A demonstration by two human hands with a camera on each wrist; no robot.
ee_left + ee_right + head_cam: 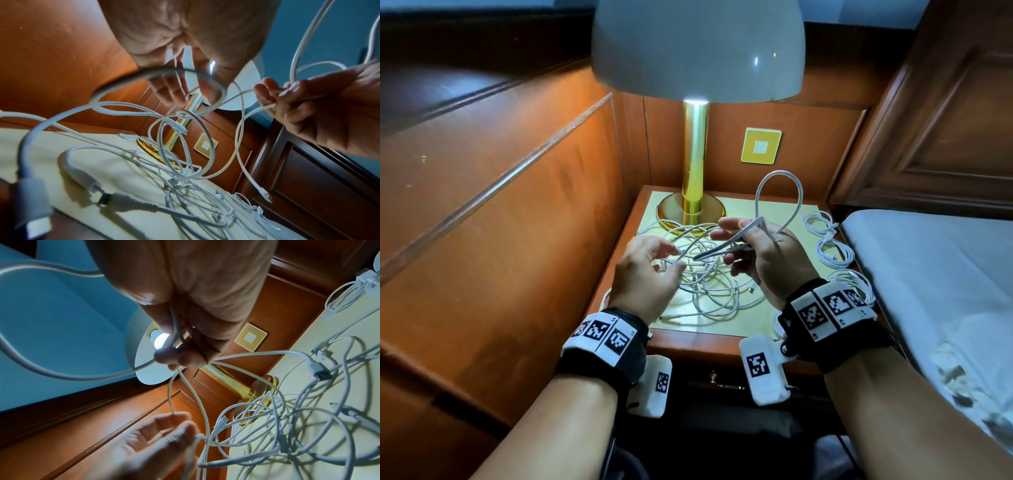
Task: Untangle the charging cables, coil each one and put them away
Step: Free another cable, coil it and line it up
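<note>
My right hand (760, 253) pinches a looped white cable (779, 202); my left hand (645, 270) hangs loose beside the tangle (709, 284), fingers relaxed. Only the head view shows coiled cables (832, 246) beyond my right knuckles.

No words, brand names or numbers could be read anywhere in the three views. The only signs were black-and-white square coded markers (814, 314) on the white blocks of the two wristbands, and one more on each white wrist camera housing (758, 364) hanging below the wrists, behind the fingers; these were pixel patterns, not letters. Small dark marks stood at the corners of some blocks, too small to tell. The yellow wall plate (761, 146) beyond the fingers carried a pale square at its middle with a faint mark on it, too blurred to make out. The cable plugs showed no legible print.
</note>
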